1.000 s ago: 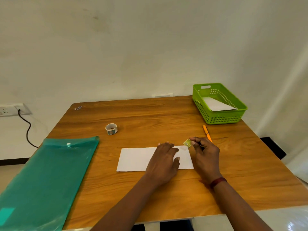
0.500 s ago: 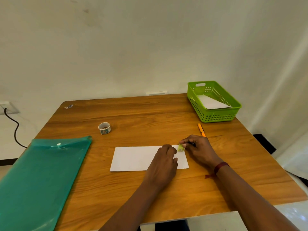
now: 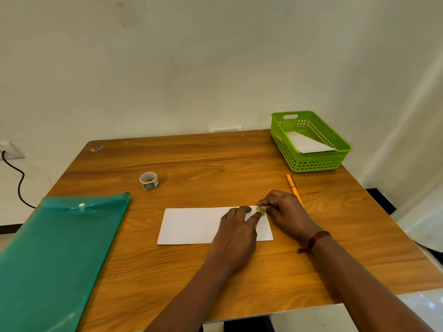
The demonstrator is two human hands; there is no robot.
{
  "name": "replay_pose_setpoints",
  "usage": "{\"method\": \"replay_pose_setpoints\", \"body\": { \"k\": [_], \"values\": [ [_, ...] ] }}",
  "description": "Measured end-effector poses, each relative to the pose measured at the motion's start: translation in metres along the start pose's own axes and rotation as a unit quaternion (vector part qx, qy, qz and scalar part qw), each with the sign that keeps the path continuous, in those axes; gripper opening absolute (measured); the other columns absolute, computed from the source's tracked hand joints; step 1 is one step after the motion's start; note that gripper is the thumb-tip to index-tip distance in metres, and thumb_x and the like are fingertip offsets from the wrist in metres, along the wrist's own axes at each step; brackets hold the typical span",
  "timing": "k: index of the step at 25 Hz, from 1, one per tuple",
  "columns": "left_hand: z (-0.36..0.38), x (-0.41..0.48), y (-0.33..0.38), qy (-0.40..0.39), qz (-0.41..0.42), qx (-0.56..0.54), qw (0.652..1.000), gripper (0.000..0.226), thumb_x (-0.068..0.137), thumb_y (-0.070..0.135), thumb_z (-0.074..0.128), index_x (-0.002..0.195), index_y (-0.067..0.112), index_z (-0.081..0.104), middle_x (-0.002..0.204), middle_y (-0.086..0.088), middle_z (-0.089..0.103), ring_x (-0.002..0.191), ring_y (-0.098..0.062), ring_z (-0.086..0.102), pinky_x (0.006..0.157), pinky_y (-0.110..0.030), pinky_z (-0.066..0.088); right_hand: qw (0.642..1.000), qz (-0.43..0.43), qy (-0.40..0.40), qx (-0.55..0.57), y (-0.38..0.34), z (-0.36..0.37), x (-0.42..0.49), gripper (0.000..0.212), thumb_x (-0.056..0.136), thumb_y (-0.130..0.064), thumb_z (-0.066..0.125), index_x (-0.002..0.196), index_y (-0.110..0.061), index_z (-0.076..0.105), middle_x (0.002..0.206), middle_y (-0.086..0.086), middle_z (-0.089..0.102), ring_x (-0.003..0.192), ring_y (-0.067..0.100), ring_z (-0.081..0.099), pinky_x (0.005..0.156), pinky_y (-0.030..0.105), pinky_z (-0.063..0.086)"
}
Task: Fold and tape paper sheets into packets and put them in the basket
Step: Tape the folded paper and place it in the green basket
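Note:
A folded white paper sheet lies flat in the middle of the wooden table. My left hand rests palm down on its right half, fingers spread and pressing. My right hand pinches a small greenish piece of tape at the paper's top right edge. A roll of tape stands to the far left of the sheet. The green basket sits at the table's far right corner with a white folded packet inside.
An orange pen lies just beyond my right hand. A teal plastic folder covers the table's left side and hangs over the front edge. A wall socket with a black cable is at the far left.
My right hand brought the tape piece down from above the table onto the paper's top right edge. My left hand stayed pressed on the sheet. The camera shifted slightly.

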State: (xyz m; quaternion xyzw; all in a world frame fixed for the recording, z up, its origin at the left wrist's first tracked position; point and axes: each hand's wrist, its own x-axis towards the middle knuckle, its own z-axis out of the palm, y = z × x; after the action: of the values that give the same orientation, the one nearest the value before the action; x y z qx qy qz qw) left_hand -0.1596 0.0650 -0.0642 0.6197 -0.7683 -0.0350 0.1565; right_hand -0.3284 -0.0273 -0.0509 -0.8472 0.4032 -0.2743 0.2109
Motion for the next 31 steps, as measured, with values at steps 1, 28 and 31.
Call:
{"method": "replay_pose_setpoints", "body": {
  "k": [1, 28, 31],
  "values": [
    [0.0, 0.0, 0.0, -0.004, 0.005, 0.007, 1.0, 0.048, 0.098, 0.024, 0.043, 0.146, 0.02, 0.043, 0.149, -0.011, 0.042, 0.136, -0.03, 0.036, 0.108, -0.043, 0.035, 1.0, -0.007, -0.005, -0.012, 0.0, 0.0, 0.001, 0.02, 0.091, -0.008, 0.062, 0.104, -0.016, 0.075, 0.094, -0.003, 0.068, 0.087, 0.005, 0.062, 0.075, 0.023, 0.052],
    [0.002, 0.001, 0.003, 0.017, 0.02, -0.005, 1.0, 0.049, 0.089, 0.022, 0.028, 0.127, 0.017, 0.058, 0.143, -0.004, 0.052, 0.13, -0.027, 0.045, 0.106, -0.044, 0.037, 0.957, 0.067, 0.043, -0.277, -0.024, 0.029, -0.05, 0.038, 0.073, -0.011, 0.081, 0.11, -0.01, 0.071, 0.116, 0.014, 0.069, 0.109, 0.028, 0.065, 0.089, 0.038, 0.054],
    [0.0, 0.0, 0.003, 0.014, 0.015, -0.007, 1.0, 0.044, 0.091, 0.018, 0.034, 0.128, 0.014, 0.057, 0.144, -0.005, 0.051, 0.133, -0.028, 0.042, 0.109, -0.044, 0.034, 0.956, 0.062, 0.036, -0.285, -0.025, 0.031, -0.05, 0.039, 0.071, -0.011, 0.082, 0.108, -0.009, 0.071, 0.113, 0.015, 0.07, 0.107, 0.028, 0.066, 0.086, 0.038, 0.056]
  ]
}}
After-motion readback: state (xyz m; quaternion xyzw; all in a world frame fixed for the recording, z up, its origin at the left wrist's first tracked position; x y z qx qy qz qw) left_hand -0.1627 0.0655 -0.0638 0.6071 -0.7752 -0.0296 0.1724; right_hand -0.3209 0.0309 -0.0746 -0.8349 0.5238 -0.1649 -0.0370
